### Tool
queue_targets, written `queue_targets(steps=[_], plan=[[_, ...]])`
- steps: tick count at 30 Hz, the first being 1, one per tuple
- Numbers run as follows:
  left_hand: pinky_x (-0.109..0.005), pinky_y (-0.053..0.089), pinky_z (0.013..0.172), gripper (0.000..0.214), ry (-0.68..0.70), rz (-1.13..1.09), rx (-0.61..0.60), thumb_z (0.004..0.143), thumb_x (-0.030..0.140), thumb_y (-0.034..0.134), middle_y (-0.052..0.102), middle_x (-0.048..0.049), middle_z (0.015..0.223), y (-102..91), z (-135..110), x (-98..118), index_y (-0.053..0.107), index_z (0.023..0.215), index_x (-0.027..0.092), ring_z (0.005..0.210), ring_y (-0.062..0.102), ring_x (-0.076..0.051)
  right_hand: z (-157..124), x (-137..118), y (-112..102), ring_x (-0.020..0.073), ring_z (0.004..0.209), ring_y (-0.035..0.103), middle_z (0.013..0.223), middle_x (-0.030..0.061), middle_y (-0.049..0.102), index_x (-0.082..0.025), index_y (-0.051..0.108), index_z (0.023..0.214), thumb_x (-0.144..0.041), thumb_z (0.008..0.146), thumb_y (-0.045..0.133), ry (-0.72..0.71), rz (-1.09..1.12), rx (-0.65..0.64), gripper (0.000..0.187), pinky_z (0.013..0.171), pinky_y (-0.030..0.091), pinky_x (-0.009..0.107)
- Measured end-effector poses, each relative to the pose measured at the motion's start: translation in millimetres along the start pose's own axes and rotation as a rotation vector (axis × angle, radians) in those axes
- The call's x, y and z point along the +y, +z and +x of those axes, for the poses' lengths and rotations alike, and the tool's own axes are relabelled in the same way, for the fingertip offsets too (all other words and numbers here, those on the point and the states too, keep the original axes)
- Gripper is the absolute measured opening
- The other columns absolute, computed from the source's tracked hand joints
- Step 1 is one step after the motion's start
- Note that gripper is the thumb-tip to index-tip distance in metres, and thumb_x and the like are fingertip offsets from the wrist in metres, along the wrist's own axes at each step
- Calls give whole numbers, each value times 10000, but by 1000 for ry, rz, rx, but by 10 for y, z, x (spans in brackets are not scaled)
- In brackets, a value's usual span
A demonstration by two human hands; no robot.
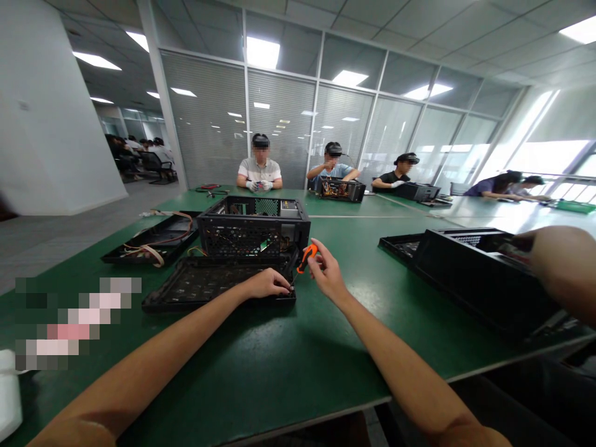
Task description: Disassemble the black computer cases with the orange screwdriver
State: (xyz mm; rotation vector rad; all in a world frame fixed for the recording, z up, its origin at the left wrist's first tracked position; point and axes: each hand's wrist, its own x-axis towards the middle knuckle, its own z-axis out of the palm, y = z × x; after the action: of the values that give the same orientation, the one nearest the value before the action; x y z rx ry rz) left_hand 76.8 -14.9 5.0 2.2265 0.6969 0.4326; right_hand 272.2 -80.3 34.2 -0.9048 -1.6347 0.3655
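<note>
The green table (pixel 223 366) spreads under and around both hands. A person (pixel 246 169) in a pale shirt sits across it, well beyond the hands. Far to the right of the right hand lies a black tower (pixel 475 279), with a blurred co-worker's arm (pixel 570 264) reaching over it. The case (pixel 242 241), its top uncovered and its mesh side facing the hands, stands just beyond the left hand. Nearer than the case, the panel (pixel 195 287) lies flat, its near right corner under the left fingertips. A cover (pixel 135 249) with loose cables on it rests farther out, to the left of the left hand.

The left hand (pixel 269 284) is bent with fingers drawn in at that corner; whether they grip anything small, I cannot tell. The right hand (pixel 327 273) pinches the screwdriver (pixel 308 257) by its orange-and-black handle, thumb against forefinger. Its shaft slants down toward the left fingertips; the tip is too small to make out.
</note>
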Motion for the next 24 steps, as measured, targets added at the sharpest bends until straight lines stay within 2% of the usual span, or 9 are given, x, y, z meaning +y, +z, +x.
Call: queue_targets(steps=[3,7,9,13,17,21,24], plan=[[-212,424,756,318,-8,-4,5,684,348,622,682,-44,904,5,8,-28,679,931,155,832,606,-163,13,-4,-7,60,568,436,952,34,494,-237,453,1184,-323,806,491,-43,-9,37,390,461,403,183],[-212,430,716,349,-40,-13,-2,670,365,631,685,-47,884,7,11,-30,678,939,147,795,605,-168,41,-13,-15,67,581,442,913,27,480,-232,514,1110,-322,758,562,-84,-26,55,367,460,405,185],[-212,431,705,360,-56,-18,-6,661,371,636,688,-45,866,6,10,-23,680,938,145,775,605,-167,35,-14,-15,68,569,436,899,27,497,-232,492,1151,-315,785,523,-69,-34,48,377,464,406,189],[-212,431,709,350,-56,-31,-6,657,367,640,689,-45,857,6,10,-23,684,927,148,774,606,-167,-16,-33,-3,66,554,433,1017,55,542,-228,370,1248,-279,840,432,-86,-13,7,416,509,429,212],[-213,434,714,330,-33,-40,6,665,354,635,688,-48,863,8,13,-45,685,918,149,787,609,-166,-39,-62,3,79,598,459,1087,73,519,-227,411,1188,-278,838,436,-128,-39,1,354,574,450,239],[-211,435,725,319,-20,-48,2,671,339,633,687,-47,875,9,13,-58,682,921,148,798,611,-161,-2,-55,-5,75,604,459,1044,55,483,-226,496,1096,-314,770,548,-154,-81,39,341,560,442,226],[-207,434,729,309,-7,-40,2,675,329,631,687,-44,878,9,13,-66,680,923,150,802,611,-156,16,-52,-12,75,587,445,983,44,495,-232,499,1118,-308,803,502,-130,-107,52,324,538,430,218]])
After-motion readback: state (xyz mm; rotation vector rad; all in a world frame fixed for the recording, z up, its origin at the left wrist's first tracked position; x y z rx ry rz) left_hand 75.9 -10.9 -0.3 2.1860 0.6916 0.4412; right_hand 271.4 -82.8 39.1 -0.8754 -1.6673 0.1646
